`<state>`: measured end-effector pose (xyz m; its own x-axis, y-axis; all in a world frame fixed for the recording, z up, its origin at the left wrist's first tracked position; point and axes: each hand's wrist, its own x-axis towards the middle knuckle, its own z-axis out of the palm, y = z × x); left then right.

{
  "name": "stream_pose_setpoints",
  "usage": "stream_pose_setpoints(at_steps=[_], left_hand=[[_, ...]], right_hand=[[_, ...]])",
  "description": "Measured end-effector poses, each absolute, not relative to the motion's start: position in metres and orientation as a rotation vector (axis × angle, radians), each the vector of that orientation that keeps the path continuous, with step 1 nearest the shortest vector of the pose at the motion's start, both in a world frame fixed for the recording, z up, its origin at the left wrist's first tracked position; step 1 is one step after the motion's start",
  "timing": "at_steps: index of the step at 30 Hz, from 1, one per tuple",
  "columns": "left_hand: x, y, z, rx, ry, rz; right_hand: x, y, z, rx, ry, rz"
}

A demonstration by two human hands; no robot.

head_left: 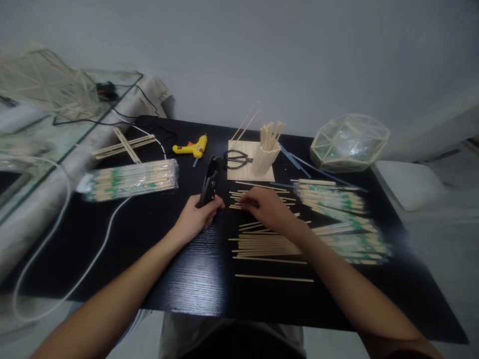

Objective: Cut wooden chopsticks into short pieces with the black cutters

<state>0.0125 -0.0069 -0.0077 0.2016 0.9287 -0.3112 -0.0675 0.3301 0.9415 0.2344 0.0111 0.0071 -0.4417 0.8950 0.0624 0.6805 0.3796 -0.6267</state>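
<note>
— What did the left hand (196, 217) hold?
— Black pliers (208, 183), gripped by the handles near the middle of the bench (179, 279).
— And the right hand (269, 209)?
— Its fingers (245, 201) touched short sticks (262, 192) there; long sticks (269, 247) lay towards the near edge, a glue gun (190, 147) towards the far edge.

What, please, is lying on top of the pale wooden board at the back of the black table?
On the pale wooden board lie black scissors and a round holder full of upright sticks. The board's surface beneath the holder is covered, so nothing can be told there.
</note>
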Motion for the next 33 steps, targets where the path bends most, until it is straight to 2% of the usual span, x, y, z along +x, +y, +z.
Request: stream_pose_setpoints(at_steps=[11,16,21,25,33], left_hand=[[0.011,-0.005,-0.012,0.977,1.171,0.838],[0.012,-0.004,-0.009,0.971,1.181,0.835],[0.012,-0.005,-0.008,0.998,1.196,0.832],[0.012,-0.005,-0.009,0.987,1.199,0.831],[0.011,-0.003,-0.012,0.980,1.175,0.834]], right_hand=[[0.232,0.012,-0.006,-1.396,-2.334,0.703],[0.238,0.009,0.017,-1.380,-2.367,0.787],[0.249,0.001,0.046,-1.435,-2.639,0.987],[0.250,-0.011,0.056,-1.524,-2.783,0.974],[0.219,-0.059,0.054,-1.222,-3.018,0.949]])
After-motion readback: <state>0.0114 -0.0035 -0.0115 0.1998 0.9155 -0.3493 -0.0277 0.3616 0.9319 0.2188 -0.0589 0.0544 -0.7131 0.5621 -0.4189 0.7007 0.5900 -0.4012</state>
